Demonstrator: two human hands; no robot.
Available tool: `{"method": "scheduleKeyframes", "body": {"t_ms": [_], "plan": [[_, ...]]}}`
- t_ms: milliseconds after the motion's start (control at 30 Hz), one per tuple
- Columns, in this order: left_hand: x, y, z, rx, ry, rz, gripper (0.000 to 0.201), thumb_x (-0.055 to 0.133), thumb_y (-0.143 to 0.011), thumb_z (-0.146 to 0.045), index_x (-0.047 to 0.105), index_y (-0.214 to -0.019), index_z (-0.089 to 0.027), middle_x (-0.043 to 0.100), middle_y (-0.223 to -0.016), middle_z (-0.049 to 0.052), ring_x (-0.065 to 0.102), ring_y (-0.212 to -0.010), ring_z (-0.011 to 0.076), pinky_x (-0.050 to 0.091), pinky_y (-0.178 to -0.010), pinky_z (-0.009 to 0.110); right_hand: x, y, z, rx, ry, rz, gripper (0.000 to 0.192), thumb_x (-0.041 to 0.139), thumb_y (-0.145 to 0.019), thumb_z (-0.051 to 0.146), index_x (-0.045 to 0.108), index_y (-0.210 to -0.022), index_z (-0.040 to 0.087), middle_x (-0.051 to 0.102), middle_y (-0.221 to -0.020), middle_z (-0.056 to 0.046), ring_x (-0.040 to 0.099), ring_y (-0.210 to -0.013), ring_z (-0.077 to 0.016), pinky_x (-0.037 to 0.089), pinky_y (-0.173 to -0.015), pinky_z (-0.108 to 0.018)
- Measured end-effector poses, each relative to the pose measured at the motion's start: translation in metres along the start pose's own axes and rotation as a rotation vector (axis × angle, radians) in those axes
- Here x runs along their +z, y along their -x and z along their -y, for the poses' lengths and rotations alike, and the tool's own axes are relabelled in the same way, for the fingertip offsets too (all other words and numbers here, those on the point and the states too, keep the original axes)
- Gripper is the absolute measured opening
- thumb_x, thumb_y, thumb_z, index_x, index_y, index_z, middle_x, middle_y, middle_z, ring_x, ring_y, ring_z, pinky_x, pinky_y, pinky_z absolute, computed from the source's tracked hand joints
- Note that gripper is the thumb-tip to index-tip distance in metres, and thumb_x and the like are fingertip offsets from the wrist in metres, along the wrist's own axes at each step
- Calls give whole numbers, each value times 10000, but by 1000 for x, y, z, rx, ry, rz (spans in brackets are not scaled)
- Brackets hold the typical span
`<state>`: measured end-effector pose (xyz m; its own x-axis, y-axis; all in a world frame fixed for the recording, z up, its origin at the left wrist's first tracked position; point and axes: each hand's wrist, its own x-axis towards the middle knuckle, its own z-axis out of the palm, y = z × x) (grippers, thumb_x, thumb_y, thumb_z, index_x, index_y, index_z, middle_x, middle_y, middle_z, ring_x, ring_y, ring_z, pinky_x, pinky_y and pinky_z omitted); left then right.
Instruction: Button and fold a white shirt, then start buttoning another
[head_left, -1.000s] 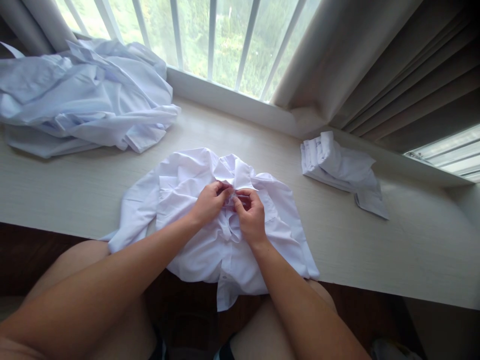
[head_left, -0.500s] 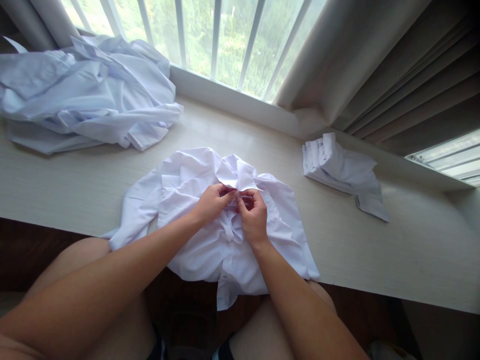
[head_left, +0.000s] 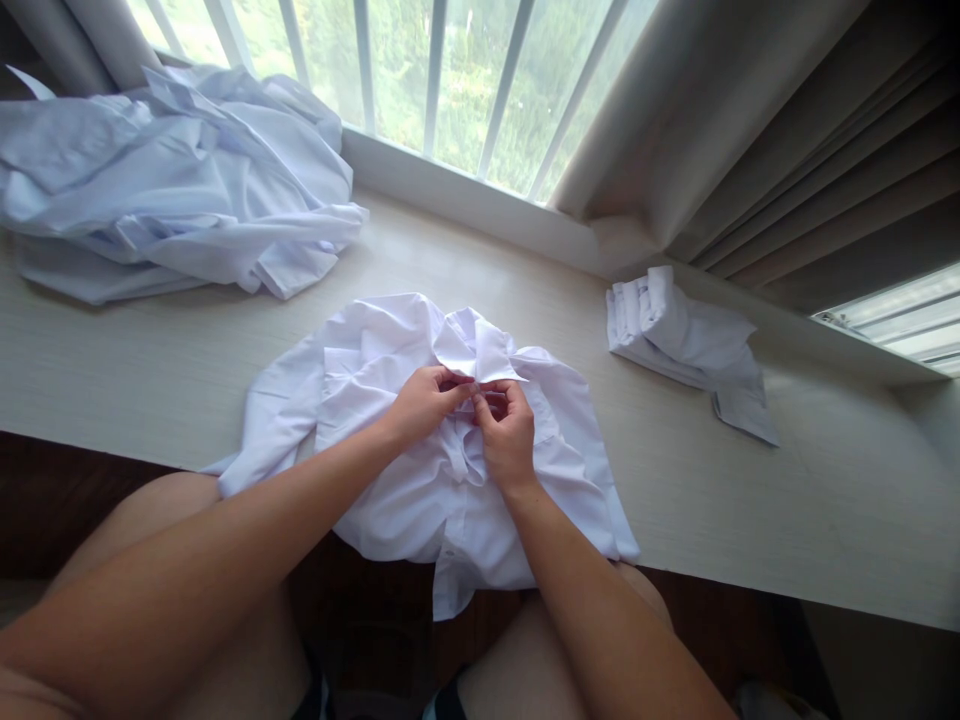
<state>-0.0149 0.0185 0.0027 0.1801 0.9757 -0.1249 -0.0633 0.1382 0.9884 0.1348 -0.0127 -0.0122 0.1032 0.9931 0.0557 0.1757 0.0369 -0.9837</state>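
Note:
A white collared shirt (head_left: 390, 510) lies rumpled on the pale ledge, its lower hem hanging over the front edge. My left hand (head_left: 431, 402) pinches the shirt's front just under the collar (head_left: 491, 352). Facing it, my right hand (head_left: 508, 430) has thumb and fingers closed on the same spot, fingertips almost meeting the left ones. Whatever small part sits between the fingertips is hidden. Below the hands the front placket (head_left: 450, 545) runs down toward me.
A heap of white garments (head_left: 195, 190) rests at the far left of the ledge (head_left: 750, 510). Folded white clothing (head_left: 675, 325) lies to the right, one piece draping off it. A barred window (head_left: 397, 80) and grey curtains (head_left: 720, 150) stand behind.
Both hands keep their pinch below the collar, with hardly any movement. The whole view has shifted very slightly.

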Motion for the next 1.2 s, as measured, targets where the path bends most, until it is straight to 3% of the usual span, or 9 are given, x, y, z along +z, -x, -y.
{"method": "scheduleKeyframes", "body": {"t_ms": [233,733,1200], "plan": [[0,-2,1,-37,20,-14,366,809,-732,-482,760,-845,-138,671,-701,36,545,-622,134,433,-596,258,0,1,0,-6,10,-8,328,700,-906,486,621,-1031,193,698,-917,-46,691,-825,-179,600,-748,-304],[1,-2,-1,-95,128,-22,313,823,-722,-427,755,-824,-139,614,-648,10,509,-606,117,402,-593,255,1,3,3,-32,78,-40,293,698,-916,458,648,-1039,196,713,-1027,-65,696,-878,-186,596,-765,-306],[1,0,-5,-96,70,5,286,794,-740,-387,753,-820,-115,613,-654,11,516,-630,110,404,-616,240,2,3,2,-36,76,-78,279,715,-902,439,649,-985,181,694,-921,-39,681,-793,-165,568,-704,-274]]}}
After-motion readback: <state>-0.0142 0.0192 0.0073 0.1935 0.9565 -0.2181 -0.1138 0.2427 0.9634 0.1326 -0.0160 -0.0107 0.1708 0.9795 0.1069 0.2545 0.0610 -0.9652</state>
